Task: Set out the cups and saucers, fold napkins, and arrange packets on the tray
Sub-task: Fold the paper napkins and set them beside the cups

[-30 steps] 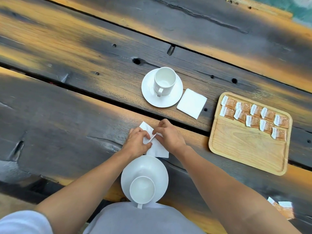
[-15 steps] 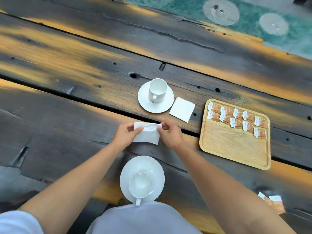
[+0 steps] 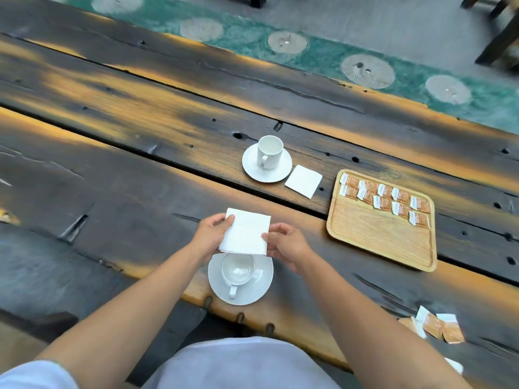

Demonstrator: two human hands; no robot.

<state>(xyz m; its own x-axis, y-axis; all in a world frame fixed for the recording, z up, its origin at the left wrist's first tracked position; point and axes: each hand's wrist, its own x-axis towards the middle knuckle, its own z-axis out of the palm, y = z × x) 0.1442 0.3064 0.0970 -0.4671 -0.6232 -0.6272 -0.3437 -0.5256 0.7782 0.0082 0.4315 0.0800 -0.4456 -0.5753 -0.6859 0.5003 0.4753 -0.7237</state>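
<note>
Dark, weathered wooden planks streaked with orange fill the frame, forming a long table whose far edge runs diagonally across the top, with green patterned floor beyond it. At centre, the left hand and right hand hold a folded white napkin between them, each hand's thumb and fingers pinched on a side edge; it appears lifted just above the table, though the angle makes that hard to confirm. Directly below it in the frame, near the table's front edge, a white near cup sits on its near saucer, the napkin's lower edge overlapping the cup's rim in this view. Above centre, a far cup stands on a far saucer with a finished napkin lying flat just to its right. At right, a wooden tray carries two rows of orange packets along its upper portion (its lower half is bare wood). Several loose packets lie at lower right, well apart from the tray. Judging by this, both cup settings are out, one napkin is placed, the second needs laying down, and the remaining packets await the tray. Bare table lies to the right of the near saucer, though the front edge is close.
</note>
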